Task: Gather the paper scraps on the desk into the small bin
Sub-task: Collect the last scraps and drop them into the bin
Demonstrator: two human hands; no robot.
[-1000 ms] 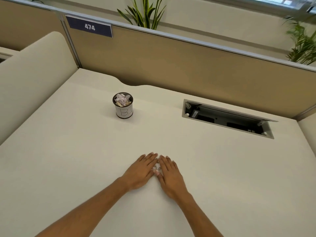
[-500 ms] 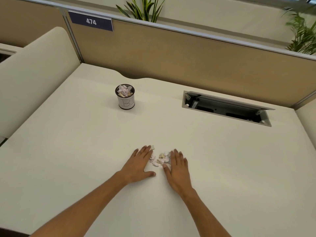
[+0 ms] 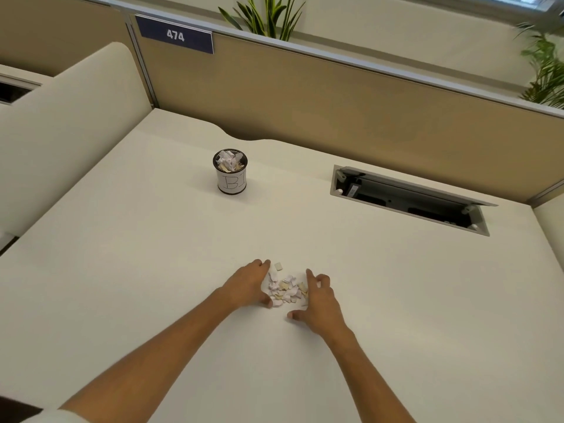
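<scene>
On the tabletop [image 3: 122, 270] | bin [image 3: 230, 172] upright, far-left, already heaped, well apart from hands | left hand [image 3: 248, 283] and right hand [image 3: 319, 303] open, cupped beside scraps [image 3: 285, 290], gripping nothing | stray scrap [image 3: 278, 266] just beyond pile | advice: sweep inward low, catch stray, then pinch.

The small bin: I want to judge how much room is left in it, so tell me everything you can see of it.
The small bin is a short round cup standing upright on the desk, toward the far left, well beyond both hands. A white paper label wraps its side, hand-lettered "BI"; rim and base look dark. Crumpled white and tan scraps fill it to about the rim. Nothing but the desk touches it.
</scene>
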